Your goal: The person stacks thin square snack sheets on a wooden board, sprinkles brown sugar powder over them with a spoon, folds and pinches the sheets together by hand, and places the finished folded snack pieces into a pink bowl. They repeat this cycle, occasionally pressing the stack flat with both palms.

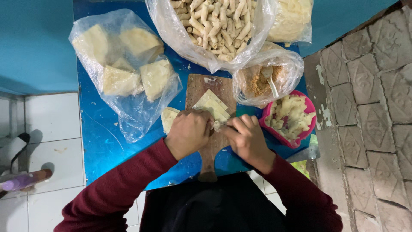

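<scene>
A small pale roll of filled dough (217, 124) pinched between left hand (189, 132) and right hand (246, 138) – fingers closed on it, held over the brown wooden cutting board (198, 88), blue desk (101, 141) beneath, pink bowl of chopped filling (308, 129) just right.

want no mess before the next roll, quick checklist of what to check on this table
1. Both hands, left hand and right hand, on the wrapper piece: ok.
2. Wooden board flat on the blue table: ok.
3. Wrapper sheets left on board: ok.
4. Pink bowl holds filling: ok.
5. Bag of finished rolls open: ok.
6. Roll sealed: cannot tell.
</scene>
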